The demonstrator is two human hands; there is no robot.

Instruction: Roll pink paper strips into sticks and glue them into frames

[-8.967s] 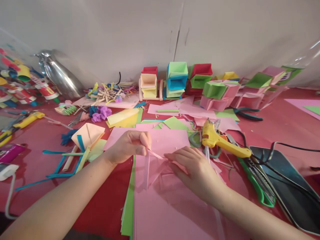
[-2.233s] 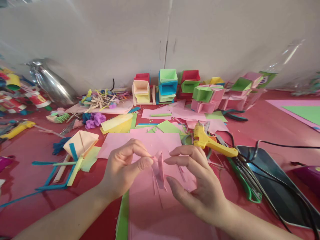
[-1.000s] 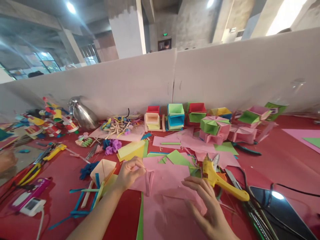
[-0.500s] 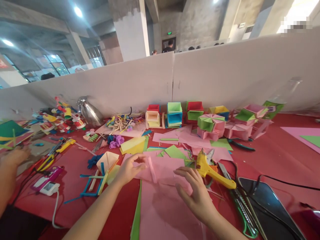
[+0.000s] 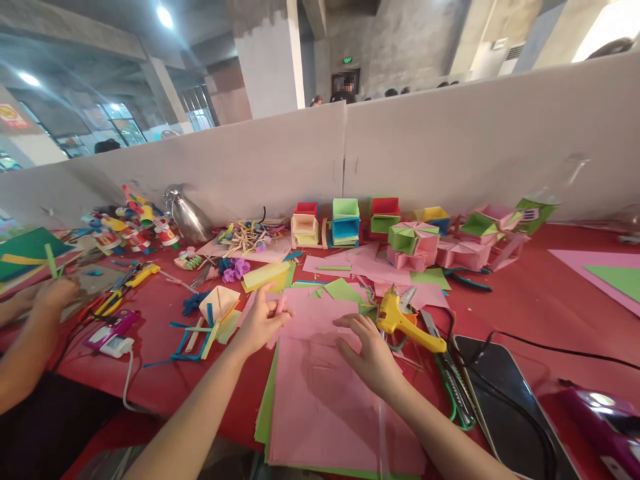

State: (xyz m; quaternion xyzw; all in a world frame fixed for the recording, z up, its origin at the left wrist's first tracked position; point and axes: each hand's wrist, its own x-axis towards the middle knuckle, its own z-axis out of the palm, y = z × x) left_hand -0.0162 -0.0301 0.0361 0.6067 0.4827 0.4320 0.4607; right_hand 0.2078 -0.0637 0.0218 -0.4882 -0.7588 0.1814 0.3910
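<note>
My left hand [image 5: 261,323] is closed around a small rolled tube of pink paper [image 5: 281,304], whose end pokes out between the fingers. To its right, my right hand [image 5: 369,350] hovers low over a stack of pink paper sheets [image 5: 320,400], fingers spread and holding nothing. Green sheets [image 5: 266,407] show from under the left edge of the stack. Close to my right hand lies a yellow hot glue gun [image 5: 407,323]. A frame of blue and yellow paper sticks [image 5: 200,337] rests left of my left forearm.
Folded coloured paper boxes [image 5: 346,230] line the back by the white partition [image 5: 225,167]. A phone [image 5: 510,393], a cable and a utility knife [image 5: 453,373] lie at right. A power strip [image 5: 113,330] and a co-worker's hand [image 5: 57,293] are at left.
The pink paper tube, which stood between my hands, is now in my left hand's fingers. My right hand stays open. The view has shifted slightly.
</note>
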